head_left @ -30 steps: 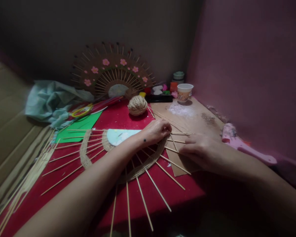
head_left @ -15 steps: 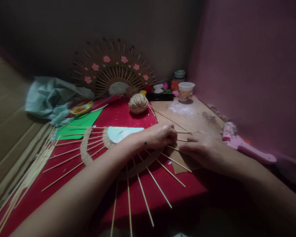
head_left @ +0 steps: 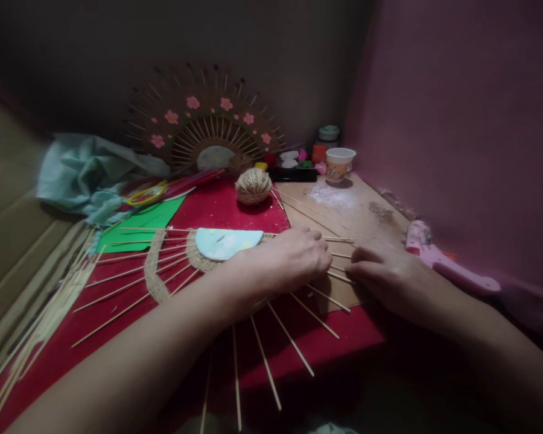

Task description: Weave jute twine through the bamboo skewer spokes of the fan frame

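Two bare hands are seen in the head view, both at the right side of a half-round fan of sticks (head_left: 198, 258), which is laid on a red cloth (head_left: 226, 208) and, at its right side, over a sheet of cardboard (head_left: 366, 208). The left hand (head_left: 294, 259) is curled over the sticks, palm down; what is gripped under it cannot be told. The right hand's (head_left: 384, 274) thumb and fingers are drawn together just beside the stick tips, and whether anything is pinched there (a thread would hardly show) cannot be made out. A thin strand (head_left: 310, 216) is seen across the cardboard, between the ball of twine (head_left: 253, 186) and the right hand. The even spread of the sticks could be spoiled if too much weight were put on the left hand. The strand could be snagged on a stick tip, or the ball rolled about by a sharp tug.
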Demonstrator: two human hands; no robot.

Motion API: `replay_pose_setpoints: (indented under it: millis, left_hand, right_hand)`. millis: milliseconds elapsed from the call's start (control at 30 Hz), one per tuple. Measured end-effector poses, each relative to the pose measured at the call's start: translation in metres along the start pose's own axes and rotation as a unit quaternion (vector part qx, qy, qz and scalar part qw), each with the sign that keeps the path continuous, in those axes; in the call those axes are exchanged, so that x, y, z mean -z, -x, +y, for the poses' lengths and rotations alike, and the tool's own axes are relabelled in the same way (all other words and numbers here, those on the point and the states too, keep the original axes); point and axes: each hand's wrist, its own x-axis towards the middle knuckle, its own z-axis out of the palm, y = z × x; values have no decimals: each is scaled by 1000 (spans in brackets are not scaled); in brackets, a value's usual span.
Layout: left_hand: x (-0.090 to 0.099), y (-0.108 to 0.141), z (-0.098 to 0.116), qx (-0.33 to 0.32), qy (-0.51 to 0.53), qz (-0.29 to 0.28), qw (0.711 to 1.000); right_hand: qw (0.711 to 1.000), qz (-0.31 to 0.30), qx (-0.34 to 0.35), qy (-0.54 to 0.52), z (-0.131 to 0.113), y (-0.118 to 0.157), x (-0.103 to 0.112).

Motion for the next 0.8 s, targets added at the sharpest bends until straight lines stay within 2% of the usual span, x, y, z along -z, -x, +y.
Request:
replay_pose_setpoints:
  millis: [100, 167, 300, 467, 567, 667, 800]
  left_hand:
    - [-1, -2, 11, -8, -71, 23, 997]
    - [0, -2, 13, -4, -82, 26, 996]
    - [10, -1, 10, 14, -40, -25, 999]
    - [19, -1, 7, 33, -3, -59, 998]
    - [15, -1, 6, 34, 8, -53, 998]
    - [7, -2, 4, 30, 17, -32, 999]
    - [1, -3, 1, 32, 26, -13, 999]
  right_hand:
    - [1000, 25, 7, -12, -1, 2, -1]
    - [998, 49, 22, -14, 1, 4, -2]
    - [997, 62, 44, 4, 5, 8, -2]
    - [999, 43, -4, 19, 7, 12, -3]
    - [999, 29, -12, 41, 8, 11, -4]
    - [998, 13, 11, 65, 7, 9, -2]
    - [994, 33, 29, 98, 2, 9, 1]
